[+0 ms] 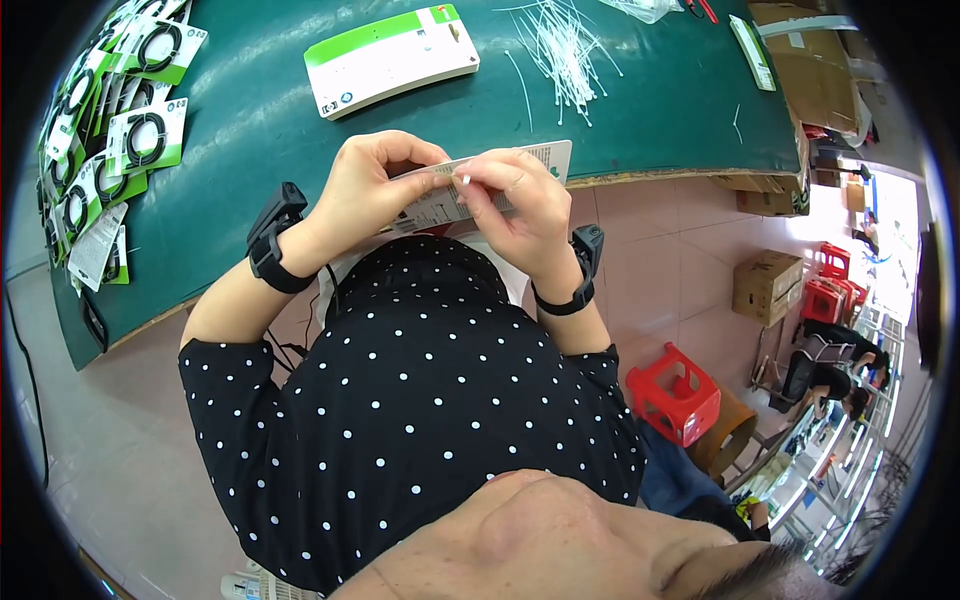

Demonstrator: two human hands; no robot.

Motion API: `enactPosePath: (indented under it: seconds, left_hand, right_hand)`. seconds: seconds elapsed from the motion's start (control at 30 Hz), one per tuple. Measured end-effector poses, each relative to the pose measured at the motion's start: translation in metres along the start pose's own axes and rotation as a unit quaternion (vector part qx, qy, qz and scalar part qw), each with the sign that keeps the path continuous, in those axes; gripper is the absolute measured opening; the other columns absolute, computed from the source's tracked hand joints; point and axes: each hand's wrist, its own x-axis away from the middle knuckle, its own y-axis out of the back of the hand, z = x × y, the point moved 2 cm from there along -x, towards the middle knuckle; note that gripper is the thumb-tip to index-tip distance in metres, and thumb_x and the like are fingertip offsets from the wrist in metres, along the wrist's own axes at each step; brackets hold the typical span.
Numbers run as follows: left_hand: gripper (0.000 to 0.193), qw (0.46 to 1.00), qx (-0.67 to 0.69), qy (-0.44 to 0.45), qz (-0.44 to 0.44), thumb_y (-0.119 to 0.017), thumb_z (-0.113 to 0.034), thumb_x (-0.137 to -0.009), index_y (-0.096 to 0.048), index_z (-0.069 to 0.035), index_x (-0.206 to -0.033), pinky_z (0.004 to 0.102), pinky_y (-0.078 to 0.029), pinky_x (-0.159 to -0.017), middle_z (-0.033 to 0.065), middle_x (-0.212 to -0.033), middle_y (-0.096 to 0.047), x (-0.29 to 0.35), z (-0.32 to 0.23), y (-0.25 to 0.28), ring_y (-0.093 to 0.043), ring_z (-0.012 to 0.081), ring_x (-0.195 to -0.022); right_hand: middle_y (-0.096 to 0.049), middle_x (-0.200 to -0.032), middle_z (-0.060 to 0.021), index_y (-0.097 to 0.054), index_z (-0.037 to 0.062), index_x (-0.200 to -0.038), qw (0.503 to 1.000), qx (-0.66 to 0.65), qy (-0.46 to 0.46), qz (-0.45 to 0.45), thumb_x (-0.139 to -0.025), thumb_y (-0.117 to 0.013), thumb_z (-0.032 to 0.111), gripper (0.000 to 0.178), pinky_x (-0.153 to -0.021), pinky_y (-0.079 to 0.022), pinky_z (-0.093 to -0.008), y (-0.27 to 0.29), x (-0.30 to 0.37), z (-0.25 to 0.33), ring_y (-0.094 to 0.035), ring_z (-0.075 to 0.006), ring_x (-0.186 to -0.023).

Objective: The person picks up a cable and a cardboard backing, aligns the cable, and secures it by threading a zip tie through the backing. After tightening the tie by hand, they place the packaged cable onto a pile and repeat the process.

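Observation:
At the table's near edge, close to my body, I hold a printed cardboard packaging card (551, 156) tilted up. My left hand (375, 187) pinches it near its middle, thumb and fingers closed. My right hand (525, 205) is closed in front of the same card, its fingertips meeting those of the left. A small white tip of a cable tie (466, 180) shows between the right fingertips; the rest of it is hidden. Beyond my hands lies a neat stack of white and green cards (395, 65). A loose heap of white cable ties (568, 55) lies to its right.
On the green table (250, 95), many carded black coiled cables (145, 140) pile up at the left. A single green-white card (752, 55) and red-handled tool (708, 10) lie far right. Cardboard boxes (768, 287) and red stools (675, 395) stand right of me; people sit beyond.

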Motion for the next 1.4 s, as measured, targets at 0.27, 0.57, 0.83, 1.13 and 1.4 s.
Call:
enactPosePath:
  seconds: [0.27, 0.57, 0.83, 1.13, 1.4]
  left_hand:
    - [0.016, 1.0, -0.004, 0.022, 0.001, -0.069, -0.003, -0.082, -0.065, 0.006, -0.095, 0.0254, -0.053, -0.079, 0.0107, -0.096, -0.068, -0.0038, 0.0012, -0.0017, -0.064, 0.0119, -0.086]
    - [0.012, 1.0, -0.003, 0.01, -0.017, -0.067, -0.001, -0.081, -0.067, 0.005, -0.091, 0.0234, -0.052, -0.07, 0.0073, -0.085, -0.069, -0.0025, 0.0011, -0.0041, -0.063, 0.009, -0.077]
    - [0.016, 0.999, -0.022, 0.033, -0.001, -0.07, -0.004, -0.082, -0.066, 0.005, -0.094, 0.0255, -0.053, -0.077, 0.0095, -0.094, -0.069, -0.0024, 0.0044, -0.0003, -0.064, 0.0112, -0.085]
    - [0.016, 0.999, -0.033, 0.034, -0.003, -0.069, -0.004, -0.082, -0.066, 0.005, -0.095, 0.0255, -0.053, -0.078, 0.0096, -0.094, -0.068, -0.0031, 0.0048, -0.0001, -0.064, 0.0116, -0.085]
    - [0.017, 0.999, -0.009, 0.051, 0.008, -0.068, -0.002, -0.083, -0.065, 0.006, -0.097, 0.0241, -0.053, -0.076, 0.0088, -0.093, -0.068, -0.0037, 0.0044, 0.0001, -0.064, 0.0108, -0.084]
  right_hand:
    - [-0.064, -0.089, -0.0115, -0.062, -0.0015, -0.098, 1.0, -0.012, -0.007, 0.015, -0.078, -0.066, -0.009, 0.022, -0.06, -0.053, -0.0247, 0.0045, -0.0014, -0.0005, -0.064, -0.0159, -0.07]
    - [-0.064, -0.086, -0.0109, -0.055, -0.0038, -0.114, 1.0, 0.011, 0.019, 0.012, -0.082, -0.061, -0.011, 0.033, -0.061, -0.053, -0.0231, 0.0016, 0.0007, -0.0059, -0.064, -0.0129, -0.068]
    - [-0.066, -0.078, -0.0101, -0.051, -0.0038, -0.123, 0.999, -0.018, -0.043, 0.02, -0.081, -0.062, -0.012, 0.045, -0.059, -0.053, -0.0231, 0.0023, -0.003, -0.0035, -0.064, -0.0128, -0.066]
    - [-0.066, -0.077, -0.0103, -0.052, -0.0039, -0.121, 1.0, -0.008, 0.005, 0.014, -0.08, -0.063, -0.011, 0.043, -0.059, -0.052, -0.0231, 0.0036, -0.0029, -0.0069, -0.064, -0.013, -0.065]
    - [-0.065, -0.086, -0.0093, -0.064, -0.0013, -0.104, 0.999, 0.025, 0.026, -0.012, -0.077, -0.066, -0.011, 0.028, -0.06, -0.052, -0.0233, 0.0032, -0.0037, -0.0048, -0.064, -0.0153, -0.068]
